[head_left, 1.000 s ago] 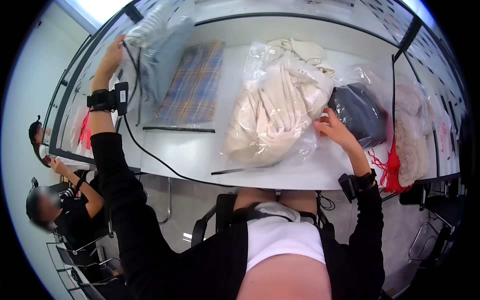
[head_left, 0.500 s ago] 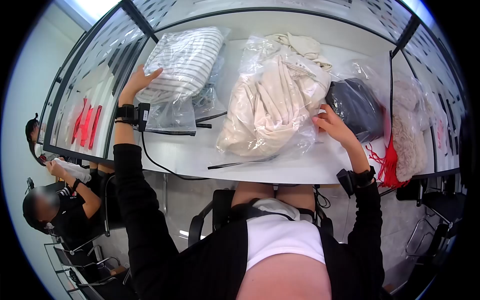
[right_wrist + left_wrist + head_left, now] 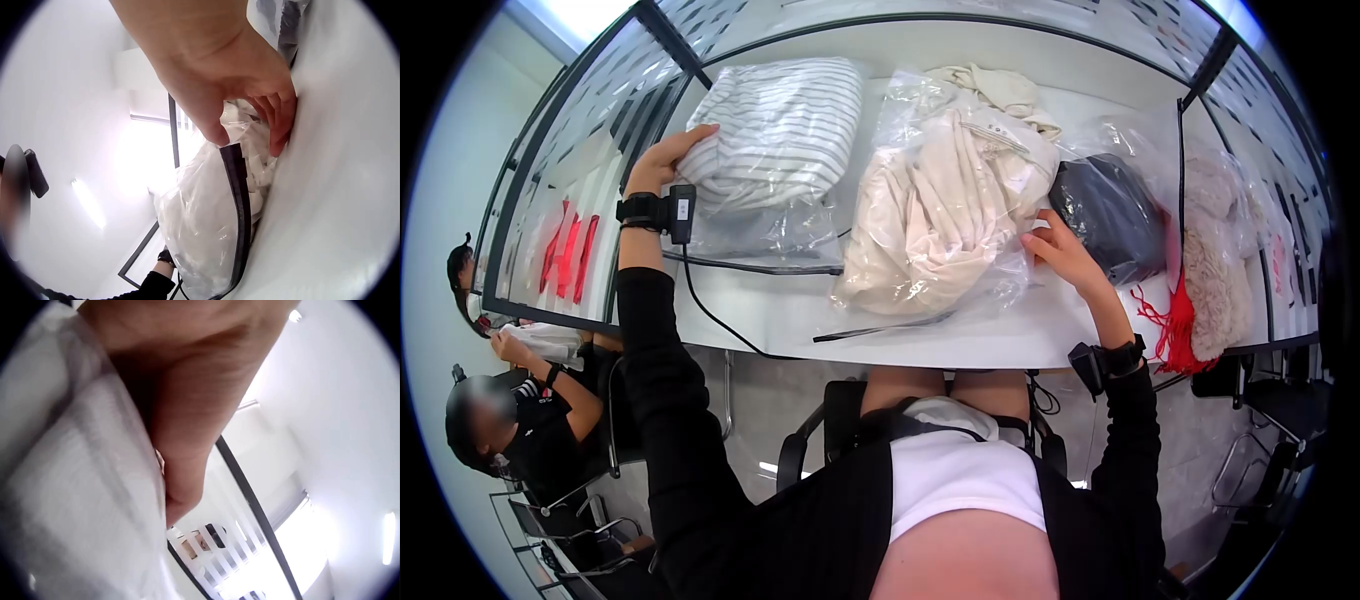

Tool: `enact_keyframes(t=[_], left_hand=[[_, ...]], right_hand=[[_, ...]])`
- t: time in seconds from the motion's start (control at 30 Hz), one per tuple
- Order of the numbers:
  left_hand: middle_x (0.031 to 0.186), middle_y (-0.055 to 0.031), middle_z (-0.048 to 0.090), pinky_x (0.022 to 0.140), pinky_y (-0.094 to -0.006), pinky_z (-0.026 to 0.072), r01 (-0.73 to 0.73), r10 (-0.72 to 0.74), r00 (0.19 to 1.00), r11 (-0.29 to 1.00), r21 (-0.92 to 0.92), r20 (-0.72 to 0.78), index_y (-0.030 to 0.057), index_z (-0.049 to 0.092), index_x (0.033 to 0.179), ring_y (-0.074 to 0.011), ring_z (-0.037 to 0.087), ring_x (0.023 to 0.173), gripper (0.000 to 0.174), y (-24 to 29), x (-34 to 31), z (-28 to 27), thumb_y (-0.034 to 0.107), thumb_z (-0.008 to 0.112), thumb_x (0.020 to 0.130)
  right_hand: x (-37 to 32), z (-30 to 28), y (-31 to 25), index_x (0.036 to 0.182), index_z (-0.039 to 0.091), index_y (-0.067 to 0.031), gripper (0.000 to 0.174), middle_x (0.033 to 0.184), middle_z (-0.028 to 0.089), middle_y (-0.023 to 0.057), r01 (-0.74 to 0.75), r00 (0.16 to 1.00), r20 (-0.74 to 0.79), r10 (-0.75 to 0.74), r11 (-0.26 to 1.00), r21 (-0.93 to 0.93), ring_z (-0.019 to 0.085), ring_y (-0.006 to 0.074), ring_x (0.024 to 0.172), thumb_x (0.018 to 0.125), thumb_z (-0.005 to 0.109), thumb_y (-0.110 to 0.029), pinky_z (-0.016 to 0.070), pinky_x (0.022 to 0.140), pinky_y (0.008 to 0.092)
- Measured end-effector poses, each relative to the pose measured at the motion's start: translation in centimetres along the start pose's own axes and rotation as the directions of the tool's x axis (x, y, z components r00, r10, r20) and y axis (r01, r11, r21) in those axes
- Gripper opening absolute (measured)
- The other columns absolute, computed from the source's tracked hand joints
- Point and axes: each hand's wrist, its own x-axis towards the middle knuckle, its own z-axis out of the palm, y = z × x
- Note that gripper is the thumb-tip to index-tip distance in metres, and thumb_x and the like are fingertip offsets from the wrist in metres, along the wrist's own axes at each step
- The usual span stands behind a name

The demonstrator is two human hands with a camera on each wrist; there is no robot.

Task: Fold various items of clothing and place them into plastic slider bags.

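Through my head camera I have a white table (image 3: 750, 315) spread in front of the seated wearer. On it, a clear bag of cream clothing (image 3: 945, 220) takes up the middle, its contents bunched in soft folds. To its left I see a bagged striped garment (image 3: 775, 135), white with grey lines, lying folded toward the table's back left. At the far right lies a fluffy beige plush piece (image 3: 1215, 290), and between it and the cream clothing sits a dark grey bundle (image 3: 1110, 215) in clear plastic. The left hand (image 3: 665, 155) rests at the left edge of the striped garment; most of its fingers are hidden from me, so I cannot tell whether it pinches the plastic. The right hand (image 3: 1062, 248) is at the cream bag's right edge, fingers loosely bent, a gap showing between thumb and fingertips; I see nothing held in it. A red tassel (image 3: 1185, 320) hangs just left of the plush piece, and a thin black strip (image 3: 880, 328) lies along the cream bag's near end.
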Motion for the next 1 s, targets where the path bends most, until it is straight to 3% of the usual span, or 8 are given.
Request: enact_keyframes(t=[0.23,0.37,0.63,0.73,0.8,0.87,0.93,1.0], left_hand=[[0.098,-0.0118,0.063,0.073,-0.0275,0.0534,0.051,-0.040,0.997,0.986,-0.160,0.073,-0.0036,0.056,0.110,-0.0181,0.064,0.085,0.053,0.4,0.1,2.3,0.030,0.074,0.073],[0.091,-0.0109,0.062,0.067,-0.0333,0.0539,-0.457,0.452,0.890,0.879,-0.133,-0.068,-0.0035,0.055,0.105,-0.0185,0.063,0.079,0.048,2.8,0.5,3.9,0.024,0.074,0.071],[0.099,-0.0177,0.060,0.067,-0.0426,0.0566,-0.996,0.520,0.090,0.044,-0.078,-0.849,-0.0049,0.052,0.106,-0.0304,0.063,0.081,0.037,16.6,-5.6,-8.7,0.003,0.067,0.073],[0.102,-0.0187,0.060,0.079,-0.0349,0.0507,-0.864,0.063,0.195,0.484,-0.140,-0.979,-0.0075,0.050,0.103,-0.0266,0.062,0.090,0.031,18.0,-5.2,-10.1,0.013,0.059,0.083],[0.103,-0.0200,0.059,0.083,-0.0307,0.0473,-0.558,0.676,0.208,0.676,0.482,-0.707,-0.0096,0.048,0.109,-0.0274,0.060,0.097,0.037,14.6,-3.0,-12.6,0.017,0.058,0.085],[0.109,-0.0218,0.060,0.085,-0.0292,0.0464,-0.198,0.933,0.285,0.282,0.939,-0.220,-0.0103,0.045,0.117,-0.0266,0.059,0.102,0.048,12.3,-2.2,-12.4,0.023,0.061,0.086],[0.112,-0.0212,0.059,0.088,-0.0303,0.0468,-0.762,0.521,0.641,0.521,-0.385,-0.563,-0.0062,0.047,0.118,-0.0261,0.059,0.102,0.046,12.6,-0.2,-9.1,0.026,0.061,0.087],[0.109,-0.0194,0.060,0.091,-0.0310,0.0463,-0.771,0.673,0.635,0.584,-0.254,-0.380,-0.0043,0.049,0.117,-0.0260,0.058,0.102,0.046,10.5,2.6,-8.7,0.028,0.059,0.087]], right_hand=[[0.4,-0.1,0.9,0.122,0.037,0.0011,0.051,0.089,0.061,0.0126,0.047,0.999,-0.008,-0.047,0.998,0.029,0.055,0.0136,0.073,0.086,0.061,-0.025,0.0458,0.068,0.0257],[0.5,0.0,1.2,0.121,0.038,0.0007,0.049,0.087,0.060,0.0111,0.048,0.999,-0.018,-0.047,0.996,0.077,0.054,0.0136,0.071,0.086,0.061,-0.024,0.0456,0.067,0.0258],[0.7,-0.4,1.3,0.119,0.038,0.0001,0.048,0.086,0.060,0.0107,0.058,0.998,-0.003,-0.058,0.998,0.037,0.055,0.0140,0.073,0.085,0.061,-0.025,0.0471,0.064,0.0260],[0.7,-0.1,1.1,0.119,0.039,0.0002,0.047,0.086,0.060,0.0104,0.052,0.999,-0.002,-0.052,0.997,0.053,0.056,0.0140,0.073,0.086,0.061,-0.025,0.0470,0.064,0.0259],[0.6,0.0,1.4,0.118,0.039,0.0003,0.046,0.086,0.060,0.0103,0.058,0.998,-0.006,-0.057,0.997,0.060,0.056,0.0140,0.072,0.086,0.060,-0.025,0.0466,0.064,0.0258],[0.6,0.0,1.9,0.117,0.040,0.0006,0.044,0.085,0.060,0.0104,0.084,0.996,-0.021,-0.083,0.996,0.044,0.056,0.0140,0.072,0.086,0.060,-0.025,0.0463,0.064,0.0257],[0.5,0.0,1.8,0.116,0.041,0.0006,0.044,0.085,0.060,0.0102,0.089,0.996,-0.024,-0.089,0.996,0.007,0.056,0.0141,0.071,0.087,0.059,-0.026,0.0459,0.065,0.0255],[0.4,0.0,1.8,0.116,0.041,0.0014,0.044,0.086,0.060,0.0108,0.086,0.996,-0.015,-0.086,0.996,-0.013,0.056,0.0145,0.072,0.087,0.059,-0.027,0.0457,0.065,0.0255]])
